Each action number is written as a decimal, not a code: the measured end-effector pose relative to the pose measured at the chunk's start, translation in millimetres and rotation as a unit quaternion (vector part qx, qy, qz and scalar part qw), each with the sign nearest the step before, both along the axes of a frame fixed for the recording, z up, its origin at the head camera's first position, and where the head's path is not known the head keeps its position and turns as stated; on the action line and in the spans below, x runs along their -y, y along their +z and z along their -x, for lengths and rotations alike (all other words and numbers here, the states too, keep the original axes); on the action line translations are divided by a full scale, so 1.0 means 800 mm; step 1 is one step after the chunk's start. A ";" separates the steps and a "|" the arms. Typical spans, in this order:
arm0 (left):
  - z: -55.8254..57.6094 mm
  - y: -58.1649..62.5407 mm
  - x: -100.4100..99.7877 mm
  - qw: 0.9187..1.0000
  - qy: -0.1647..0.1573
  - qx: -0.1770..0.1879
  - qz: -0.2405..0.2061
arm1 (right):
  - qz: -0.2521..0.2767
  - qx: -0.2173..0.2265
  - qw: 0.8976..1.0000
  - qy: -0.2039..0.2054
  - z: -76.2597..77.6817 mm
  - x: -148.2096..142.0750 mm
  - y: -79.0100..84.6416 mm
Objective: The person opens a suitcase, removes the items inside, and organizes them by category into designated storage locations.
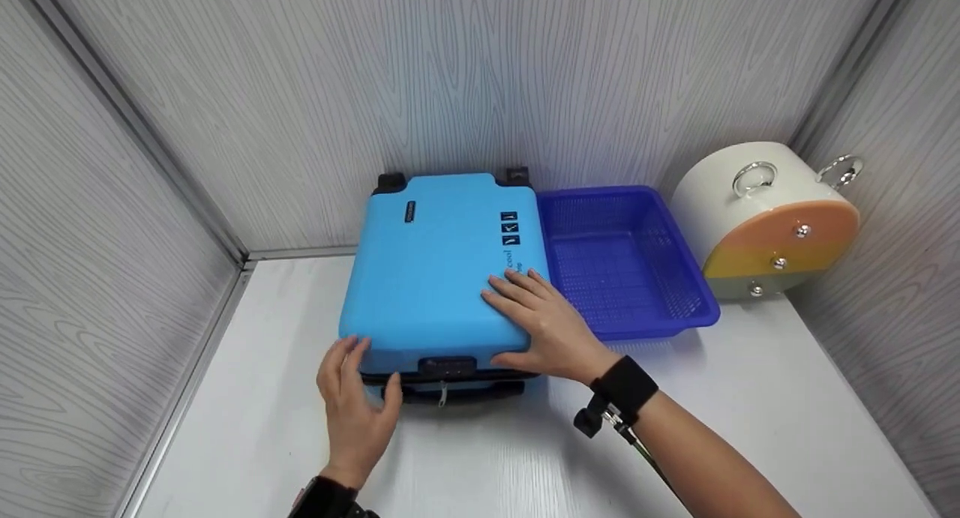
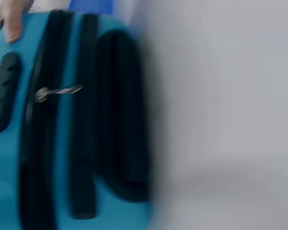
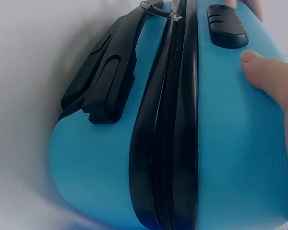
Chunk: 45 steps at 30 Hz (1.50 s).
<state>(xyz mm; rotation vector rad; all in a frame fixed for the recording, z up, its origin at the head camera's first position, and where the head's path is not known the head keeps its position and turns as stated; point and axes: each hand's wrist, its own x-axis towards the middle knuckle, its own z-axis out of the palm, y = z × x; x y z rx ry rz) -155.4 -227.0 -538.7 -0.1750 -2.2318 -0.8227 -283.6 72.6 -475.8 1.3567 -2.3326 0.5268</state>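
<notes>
A light blue hard-shell suitcase (image 1: 442, 270) lies flat on the white table, wheels toward the back wall. Its black zipper seam (image 3: 165, 120), combination lock (image 1: 448, 366) and black handle (image 2: 125, 115) face the near side. A metal zipper pull (image 1: 442, 393) hangs at the seam's middle. My right hand (image 1: 544, 327) rests on the near right corner of the lid, fingers spread and thumb on the front edge. At the near left corner is my left hand (image 1: 358, 405), its fingers loosely bent; whether it touches the shell is unclear.
A dark blue plastic basket (image 1: 697, 293) stands against the suitcase's right side. Farther right is a rounded white container (image 1: 720, 181) with a striped front, small knobs and metal ring handles. Grey wood-grain walls (image 1: 465, 76) enclose the white table (image 1: 247, 368) at the back and sides.
</notes>
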 end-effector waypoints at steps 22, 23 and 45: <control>-0.012 -0.045 -0.054 0.982 0.040 0.184 -0.004 | 0.006 0.001 1.000 -0.012 -0.003 0.000 -0.002; -0.012 -0.044 -0.053 0.980 0.040 0.194 -0.016 | 0.006 0.001 1.000 -0.013 -0.003 0.000 -0.002; -0.025 -0.033 0.017 0.965 0.081 0.246 -0.042 | 0.008 0.010 1.000 -0.008 -0.001 0.001 -0.001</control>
